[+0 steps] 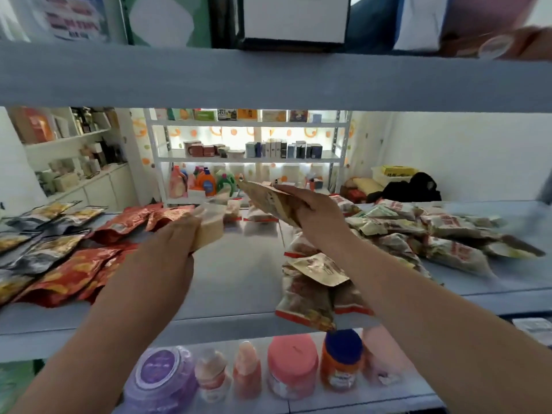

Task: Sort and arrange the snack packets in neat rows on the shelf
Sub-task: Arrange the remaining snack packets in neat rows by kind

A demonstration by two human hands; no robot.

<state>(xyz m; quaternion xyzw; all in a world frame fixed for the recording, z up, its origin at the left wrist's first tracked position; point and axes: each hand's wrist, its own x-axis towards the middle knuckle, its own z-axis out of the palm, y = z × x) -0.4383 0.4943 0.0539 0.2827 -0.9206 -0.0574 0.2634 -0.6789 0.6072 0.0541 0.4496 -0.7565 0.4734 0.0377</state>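
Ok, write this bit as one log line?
left hand: grips pale beige packet | right hand: grips tan printed pouch | both above grey shelf

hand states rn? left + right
left hand: closed, holding a pale beige snack packet.
right hand: closed, holding a flat tan snack packet.

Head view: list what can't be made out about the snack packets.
Head view:
The pale packet in the left hand: motion blur, print unreadable.
The tan packet in the right hand: print blurred, hand covers its lower end.
The black-and-gold packets: cut off by the left edge.
The jumbled pile at right: blurred, overlapping, count unclear.
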